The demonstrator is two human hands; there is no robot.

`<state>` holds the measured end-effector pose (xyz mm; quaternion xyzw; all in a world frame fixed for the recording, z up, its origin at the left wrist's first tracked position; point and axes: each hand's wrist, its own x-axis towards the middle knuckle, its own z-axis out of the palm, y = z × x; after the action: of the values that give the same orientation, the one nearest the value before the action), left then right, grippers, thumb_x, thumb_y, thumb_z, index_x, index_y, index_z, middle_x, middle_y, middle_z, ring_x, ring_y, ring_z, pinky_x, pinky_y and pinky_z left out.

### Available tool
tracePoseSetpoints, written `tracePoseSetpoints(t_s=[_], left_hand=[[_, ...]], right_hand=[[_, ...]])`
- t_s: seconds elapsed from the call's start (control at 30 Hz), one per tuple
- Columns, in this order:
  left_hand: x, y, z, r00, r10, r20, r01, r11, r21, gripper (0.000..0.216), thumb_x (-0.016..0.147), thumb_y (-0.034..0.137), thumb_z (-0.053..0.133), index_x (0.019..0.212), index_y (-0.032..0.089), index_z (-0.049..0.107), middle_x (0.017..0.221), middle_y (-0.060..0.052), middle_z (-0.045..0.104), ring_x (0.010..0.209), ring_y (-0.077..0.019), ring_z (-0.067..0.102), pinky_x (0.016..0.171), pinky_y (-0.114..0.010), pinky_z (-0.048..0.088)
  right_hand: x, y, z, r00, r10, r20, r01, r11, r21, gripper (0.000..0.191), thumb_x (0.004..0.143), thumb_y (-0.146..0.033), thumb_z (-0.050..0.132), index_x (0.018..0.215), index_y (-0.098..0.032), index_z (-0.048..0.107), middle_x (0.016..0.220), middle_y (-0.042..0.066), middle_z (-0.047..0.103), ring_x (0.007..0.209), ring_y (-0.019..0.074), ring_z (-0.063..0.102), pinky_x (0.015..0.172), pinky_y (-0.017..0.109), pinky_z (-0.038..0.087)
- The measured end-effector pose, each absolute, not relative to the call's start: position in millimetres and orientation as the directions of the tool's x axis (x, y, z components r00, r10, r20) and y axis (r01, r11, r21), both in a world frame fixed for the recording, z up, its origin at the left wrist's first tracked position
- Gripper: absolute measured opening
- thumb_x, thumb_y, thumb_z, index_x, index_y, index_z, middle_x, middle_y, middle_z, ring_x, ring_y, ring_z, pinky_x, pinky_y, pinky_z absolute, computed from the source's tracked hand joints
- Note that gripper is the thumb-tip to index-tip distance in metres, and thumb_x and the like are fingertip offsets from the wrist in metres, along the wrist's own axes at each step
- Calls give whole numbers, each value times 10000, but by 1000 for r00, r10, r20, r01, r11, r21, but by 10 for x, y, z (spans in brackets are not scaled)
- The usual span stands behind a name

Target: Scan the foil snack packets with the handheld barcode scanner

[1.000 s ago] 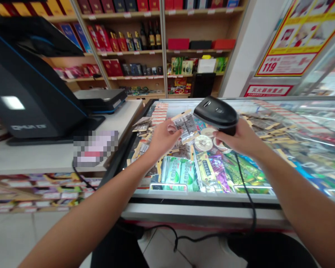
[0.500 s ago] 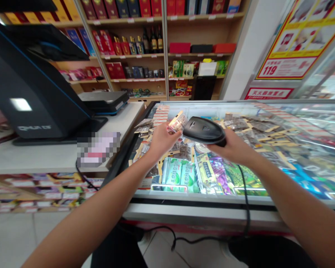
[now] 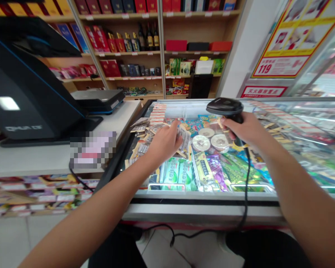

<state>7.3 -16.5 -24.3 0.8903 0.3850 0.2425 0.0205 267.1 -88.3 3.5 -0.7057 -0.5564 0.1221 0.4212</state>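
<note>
In my right hand [image 3: 244,128] is a black barcode scanner [image 3: 225,107], gripped by its handle and raised over the glass-topped display case. Its head points left and its cable hangs down in front of the case. My left hand [image 3: 166,140] is over the left part of the case, thumb and forefinger closed around a small clear-and-grey snack packet [image 3: 185,137]; blur hides part of the grip. Around that hand lie many similar small packets [image 3: 142,149] with tan edges. Green-and-white packs [image 3: 171,174] and round silver-topped tubs [image 3: 201,143] show nearby.
On the left, a counter [image 3: 123,128] carries a dark checkout terminal [image 3: 36,93], a weighing scale [image 3: 100,98] and a pixelated device [image 3: 93,150]. The scanner cable [image 3: 248,186] crosses the case's front edge [image 3: 201,212]. Stocked shelves [image 3: 131,54] stand behind.
The scanner has moved right and up, away from the packet in my left hand. My left hand has turned and lowered slightly. Round tubs now show between the hands.
</note>
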Motion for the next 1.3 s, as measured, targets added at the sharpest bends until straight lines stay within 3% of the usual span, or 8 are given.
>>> tracePoseSetpoints(t_s=[0.07,0.17,0.33,0.57,0.83,1.03,1.17,1.3], left_hand=[[73,-218,-250,633,667,394,722,-692,12,408,943,217,527,1341,133,553,1014,-121,712,1042,-300,634,919,-429,485],[61,-272,-268,645,650,402,741,-661,-120,328,952,252,526,1238,144,644,1158,-170,652,1108,-339,591,928,-455,482],[84,-340,-263,774,503,384,583,-803,-124,293,978,252,487,1173,154,683,1207,-157,609,1123,-304,555,952,-433,474],[159,-397,-315,937,237,257,272,-956,-109,304,964,311,548,1199,183,692,1228,-139,615,1119,-300,538,946,-449,470],[155,-395,-348,947,173,270,204,-975,-91,290,967,303,540,1172,165,693,1196,-139,635,1072,-281,558,940,-438,468],[169,-394,-336,927,176,331,201,-979,-43,267,974,296,524,1130,169,700,1165,-132,659,1057,-279,576,915,-443,485],[219,-396,-318,837,327,439,286,-945,160,231,955,242,519,1064,128,689,1060,-124,712,1021,-265,611,934,-449,493],[307,-450,-307,674,626,393,318,-726,610,235,919,314,593,1073,148,657,1012,-96,759,883,-220,684,837,-402,543]], right_hand=[[2855,-839,34,444,840,313,755,-163,-635,295,819,-472,672,815,-178,667,515,22,592,474,195,572,486,296,434],[3092,-774,-22,502,806,312,838,-365,-405,320,804,-448,697,929,-153,717,730,111,713,692,287,689,626,351,505],[3279,-709,-179,424,873,242,905,-402,-137,535,796,-498,721,1185,-132,689,1134,205,726,1035,373,691,838,412,521],[3283,-742,-206,434,879,196,899,-438,-24,816,656,-528,853,1305,-102,600,1214,243,671,1108,393,658,879,428,513],[3199,-792,-159,498,861,109,867,-499,-17,868,687,-488,858,1398,-114,530,1277,256,635,1069,356,681,864,405,523],[3219,-803,-142,456,881,129,889,-459,-7,713,716,-435,797,1315,-108,588,1216,233,665,1038,355,685,821,399,535],[3070,-860,-10,272,938,214,940,-211,-270,564,710,-376,788,1216,-172,648,1166,145,709,1046,327,676,863,379,532],[2658,-947,114,86,971,223,770,77,-633,477,705,-421,807,1104,-192,679,1018,87,733,936,293,682,797,373,541]])
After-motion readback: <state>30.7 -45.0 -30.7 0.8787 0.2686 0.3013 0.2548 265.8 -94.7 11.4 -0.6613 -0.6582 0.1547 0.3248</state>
